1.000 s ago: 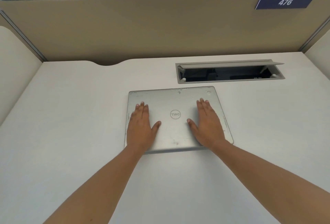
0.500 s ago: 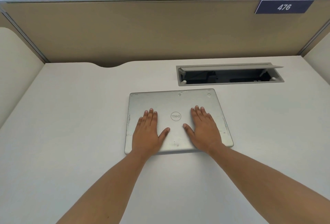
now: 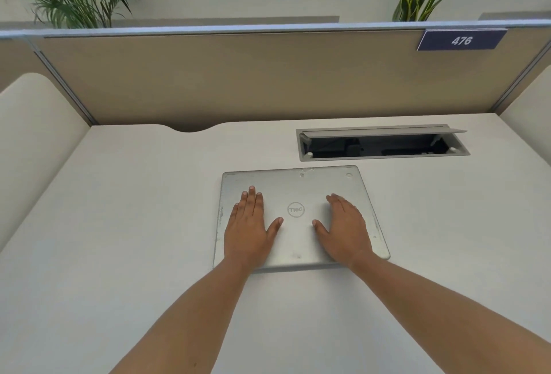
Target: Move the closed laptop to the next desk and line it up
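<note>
Right now the closed silver laptop (image 3: 301,218) lies flat on the pale desk (image 3: 119,224), just right of the frame's centre, its logo facing up between my hands. I have my left hand (image 3: 249,229) flat on the lid's left half, fingers spread slightly, and my right hand (image 3: 346,230) flat on the right half, thumb out. Just above the laptop, an open cable tray (image 3: 381,142) is set into the desk. A beige partition (image 3: 238,75) carries a sign reading 476 (image 3: 461,40) at upper right.
</note>
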{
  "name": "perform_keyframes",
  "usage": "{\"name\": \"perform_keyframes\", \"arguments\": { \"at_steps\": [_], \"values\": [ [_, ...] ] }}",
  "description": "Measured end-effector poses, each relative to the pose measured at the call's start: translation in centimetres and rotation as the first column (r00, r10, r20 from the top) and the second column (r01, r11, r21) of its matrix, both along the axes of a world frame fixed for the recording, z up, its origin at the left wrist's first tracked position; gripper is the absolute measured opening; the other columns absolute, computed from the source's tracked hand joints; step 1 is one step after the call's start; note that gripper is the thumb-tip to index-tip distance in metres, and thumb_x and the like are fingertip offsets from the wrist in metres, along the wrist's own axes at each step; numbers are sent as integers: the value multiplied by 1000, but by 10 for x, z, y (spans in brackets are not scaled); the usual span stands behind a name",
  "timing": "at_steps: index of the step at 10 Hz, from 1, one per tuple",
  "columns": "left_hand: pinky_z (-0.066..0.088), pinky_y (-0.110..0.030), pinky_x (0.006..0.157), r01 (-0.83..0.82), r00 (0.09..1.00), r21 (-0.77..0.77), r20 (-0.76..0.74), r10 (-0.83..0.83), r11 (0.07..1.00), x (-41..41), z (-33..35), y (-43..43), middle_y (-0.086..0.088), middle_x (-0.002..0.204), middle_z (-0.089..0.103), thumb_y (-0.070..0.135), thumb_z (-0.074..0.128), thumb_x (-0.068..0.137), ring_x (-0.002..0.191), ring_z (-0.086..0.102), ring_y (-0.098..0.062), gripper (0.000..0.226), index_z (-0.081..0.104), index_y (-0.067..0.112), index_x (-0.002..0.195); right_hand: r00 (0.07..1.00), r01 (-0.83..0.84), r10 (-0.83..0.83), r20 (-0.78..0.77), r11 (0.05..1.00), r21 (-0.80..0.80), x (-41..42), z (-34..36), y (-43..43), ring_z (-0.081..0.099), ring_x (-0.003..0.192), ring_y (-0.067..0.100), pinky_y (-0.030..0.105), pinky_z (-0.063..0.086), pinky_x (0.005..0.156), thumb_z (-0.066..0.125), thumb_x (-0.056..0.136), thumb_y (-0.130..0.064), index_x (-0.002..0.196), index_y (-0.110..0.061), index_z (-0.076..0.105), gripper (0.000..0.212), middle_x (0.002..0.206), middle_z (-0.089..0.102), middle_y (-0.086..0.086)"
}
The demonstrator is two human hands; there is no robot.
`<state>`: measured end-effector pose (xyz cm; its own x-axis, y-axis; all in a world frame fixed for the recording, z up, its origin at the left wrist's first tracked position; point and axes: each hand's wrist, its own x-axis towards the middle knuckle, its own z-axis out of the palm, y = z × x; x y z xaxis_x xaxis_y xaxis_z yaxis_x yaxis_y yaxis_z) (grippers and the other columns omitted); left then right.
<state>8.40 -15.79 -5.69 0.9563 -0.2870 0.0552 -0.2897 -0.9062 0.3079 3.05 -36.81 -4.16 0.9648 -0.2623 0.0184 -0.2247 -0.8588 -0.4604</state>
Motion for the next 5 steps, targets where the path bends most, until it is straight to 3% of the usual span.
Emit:
{"name": "perform_keyframes", "arguments": {
  "at_steps": [1,2,3,5],
  "values": [
    [-1,-32,122,2,998,15,66,-3,1000,5,24,-1,-4,168,1,61,23,96,153,-1,-19,80,8,12,157,998,45,-49,45,995,86,-11,18,2,47,122,21,36,38,104,58,86,-34,136,-15,46,54,132,53,0],
    [-1,-32,121,11,983,29,185,-16,1000,15,57,1,-5,167,1,60,20,97,153,-1,-20,79,8,10,157,1000,-15,11,16,971,237,-30,35,-4,53,108,11,26,43,94,61,86,-33,125,-21,54,41,116,54,-9],
    [0,-33,122,33,952,53,304,-48,998,31,100,2,-6,167,2,56,20,98,153,1,-20,76,11,9,157,991,-130,133,-1,971,202,-52,49,-21,55,96,-1,13,42,82,61,86,-38,109,-34,57,23,108,56,-18],
    [12,-41,123,45,842,49,536,-64,998,66,208,2,-13,164,13,50,21,99,152,13,-27,72,20,2,154,982,-182,190,-6,946,269,-84,102,-42,63,89,-4,11,48,76,62,71,-53,85,-45,67,17,92,68,-25]
  ]
}}
